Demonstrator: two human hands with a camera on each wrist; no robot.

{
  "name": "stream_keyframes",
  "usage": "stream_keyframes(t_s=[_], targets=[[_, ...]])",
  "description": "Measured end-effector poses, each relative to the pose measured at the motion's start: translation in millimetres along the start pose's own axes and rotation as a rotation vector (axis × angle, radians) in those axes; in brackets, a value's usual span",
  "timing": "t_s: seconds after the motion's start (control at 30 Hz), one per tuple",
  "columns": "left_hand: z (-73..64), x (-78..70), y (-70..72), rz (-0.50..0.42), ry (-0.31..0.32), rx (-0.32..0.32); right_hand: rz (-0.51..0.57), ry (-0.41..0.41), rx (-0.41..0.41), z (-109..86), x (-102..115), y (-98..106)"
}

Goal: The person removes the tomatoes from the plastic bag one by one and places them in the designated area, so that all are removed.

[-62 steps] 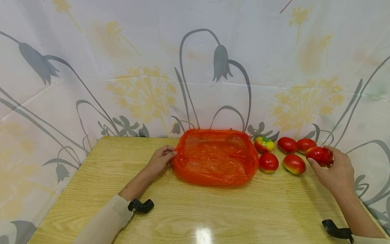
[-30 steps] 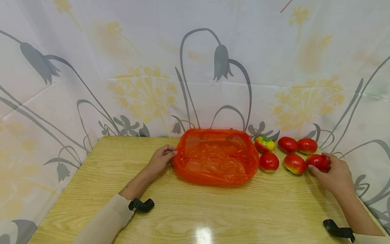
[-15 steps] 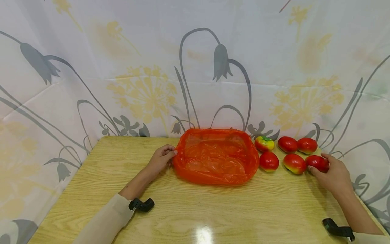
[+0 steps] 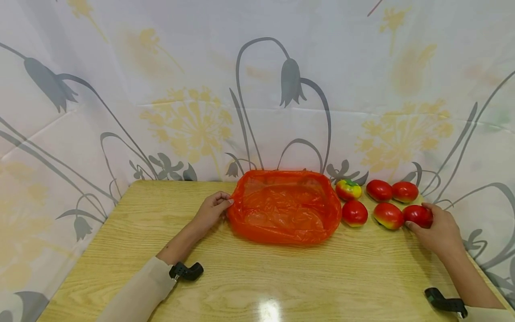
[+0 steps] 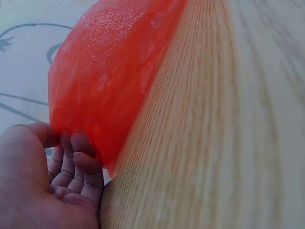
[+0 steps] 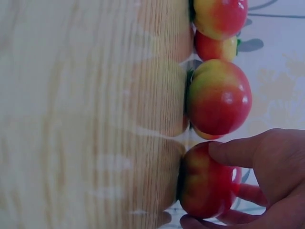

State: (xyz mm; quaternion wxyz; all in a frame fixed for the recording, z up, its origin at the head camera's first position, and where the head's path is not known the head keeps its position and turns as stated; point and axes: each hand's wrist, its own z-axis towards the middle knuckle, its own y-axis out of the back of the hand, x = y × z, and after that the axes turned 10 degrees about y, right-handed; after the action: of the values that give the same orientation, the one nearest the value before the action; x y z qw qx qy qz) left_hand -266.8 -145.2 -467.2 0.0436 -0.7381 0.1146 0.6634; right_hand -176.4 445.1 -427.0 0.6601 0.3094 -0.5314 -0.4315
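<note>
My left hand (image 4: pixel 212 209) pinches the left edge of a thin, translucent orange-red plastic bag (image 4: pixel 281 235), which stands on the table with its mouth spread wide. In the left wrist view the bag (image 5: pixel 105 71) bulges beyond the thumb and curled fingers. At the right, my right hand (image 4: pixel 441 228) holds a glossy red persimmon (image 4: pixel 418 215) at the end of the front row, thumb on the near side. The right wrist view has this persimmon (image 6: pixel 202 179) resting on the wood, beside a red-and-yellow persimmon (image 4: pixel 388 215). Through the bag's mouth only crumpled plastic shows.
Another persimmon (image 4: pixel 355 213) sits close to the bag's right side. Behind are a yellow-topped persimmon (image 4: pixel 348 190) with a green calyx and two red ones, a left one (image 4: pixel 379 191) and a right one (image 4: pixel 405 192). A flower-printed cloth (image 4: pixel 193 53) hangs behind the wooden table (image 4: pixel 241 281).
My right hand has lowered the persimmon from above the table into the front row and shifted it slightly left, against its neighbour. The left hand and bag have stayed put.
</note>
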Motion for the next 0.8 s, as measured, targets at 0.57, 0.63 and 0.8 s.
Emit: stream_keyframes(t_s=[0.57,0.63,0.8], targets=[[-1.4,0.0,-0.2,-0.005,-0.005,0.007,-0.004,-0.035,0.009,-0.9,4.9,3.2],[-1.0,0.7,0.0,-0.005,-0.007,0.007,-0.011,-0.044,-0.001,-0.9,5.5,3.5],[-0.7,1.6,-0.2,-0.012,-0.010,0.013,-0.043,-0.031,-0.049,-0.6,8.1,3.1]])
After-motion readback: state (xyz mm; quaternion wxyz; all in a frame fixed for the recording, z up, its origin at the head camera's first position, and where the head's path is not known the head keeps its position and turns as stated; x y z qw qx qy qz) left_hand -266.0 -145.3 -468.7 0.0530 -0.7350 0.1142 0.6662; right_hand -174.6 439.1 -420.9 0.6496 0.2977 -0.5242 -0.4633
